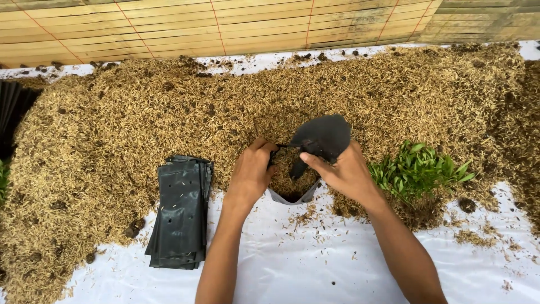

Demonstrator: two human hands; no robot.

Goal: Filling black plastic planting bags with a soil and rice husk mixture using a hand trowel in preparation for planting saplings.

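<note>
Left hand (253,169) is curled tight on the near rim of the black nursery bag (318,141), fingers pinching the plastic edge, and right hand (343,171) is clamped on the opposite side of that same rim, thumb pointing in across the mouth. Between them the bag is pulled open, its mouth facing the camera with rice husk visible inside, and its upper flap standing up dark against the heap. The bag sits right at the front edge of the big rice husk pile (169,107), where the husk meets the white sheet (315,264). Just to the left of the left forearm lies a flat stack of black bags (180,211), half on the husk, half on the sheet. Off to the right, near the right wrist, a bunch of green seedlings (419,169) rests on the husk. Behind it all, a bamboo mat wall (225,25).
</note>
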